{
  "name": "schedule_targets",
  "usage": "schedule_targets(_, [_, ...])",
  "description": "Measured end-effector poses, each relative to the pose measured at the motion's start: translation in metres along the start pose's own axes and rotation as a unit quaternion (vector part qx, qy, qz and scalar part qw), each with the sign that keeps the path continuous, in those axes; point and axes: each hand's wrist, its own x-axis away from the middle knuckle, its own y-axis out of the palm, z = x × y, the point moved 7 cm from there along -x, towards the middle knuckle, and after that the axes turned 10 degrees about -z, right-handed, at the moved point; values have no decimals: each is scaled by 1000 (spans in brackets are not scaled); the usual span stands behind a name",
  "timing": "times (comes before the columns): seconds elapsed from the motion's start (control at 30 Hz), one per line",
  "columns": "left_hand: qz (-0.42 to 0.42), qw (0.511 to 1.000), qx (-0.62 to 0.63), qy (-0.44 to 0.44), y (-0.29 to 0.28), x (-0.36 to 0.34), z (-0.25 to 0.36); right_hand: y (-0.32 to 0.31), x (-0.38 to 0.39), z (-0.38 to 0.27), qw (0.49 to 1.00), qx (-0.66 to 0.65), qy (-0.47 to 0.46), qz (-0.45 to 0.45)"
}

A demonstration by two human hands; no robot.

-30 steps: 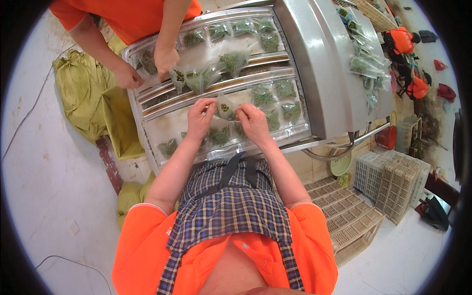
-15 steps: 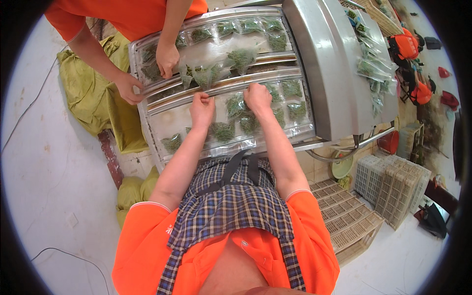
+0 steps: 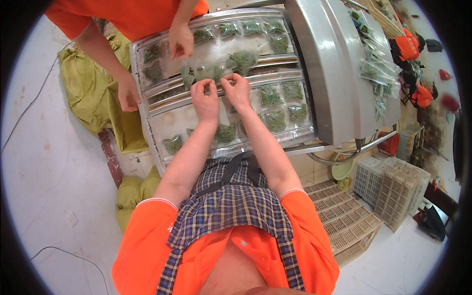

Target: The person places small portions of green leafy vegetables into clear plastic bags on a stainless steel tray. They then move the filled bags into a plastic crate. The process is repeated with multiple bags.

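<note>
Honestly, the clear bag of greens [image 3: 217, 73], just past the fingertips of left hand [image 3: 204, 100] and right hand [image 3: 237, 92], looks light, floppy and slick. I'd pinch its plastic edge, not squash the middle. Fingers bunch close together, can't tell if clamped.

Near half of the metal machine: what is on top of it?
Clear bags with green contents lie on the near half, mostly to the right and along its near edge. The person's left hand, right hand and forearms cover part; anything beneath them cannot be seen.
</note>
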Motion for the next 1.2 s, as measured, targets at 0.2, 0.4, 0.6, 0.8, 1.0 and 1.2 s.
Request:
schedule_targets(0.2, [34,996,79,-4,-21,16,-4,-13,36,-26,991,-118,-22,51])
schedule_targets(0.4, [-25,999,-14,-29,4,4,9,-15,40,-11,995,-99,-16,23])
schedule_targets(0.6, [-70,996,-62,13,24,-18,-1,-16,35,-4,996,-75,-46,29])
schedule_targets(0.8, [-9,991,-84,108,11,-28,9,-21,40,-1,997,-25,-53,55])
schedule_targets(1.0, [-2,958,275,-82,-52,-25,-29,-42,72,-28,995,-76,-47,49])
schedule_targets(1.2, [-325,879,299,-178,-69,-1,-14,-27,100,-54,985,14,-111,-130])
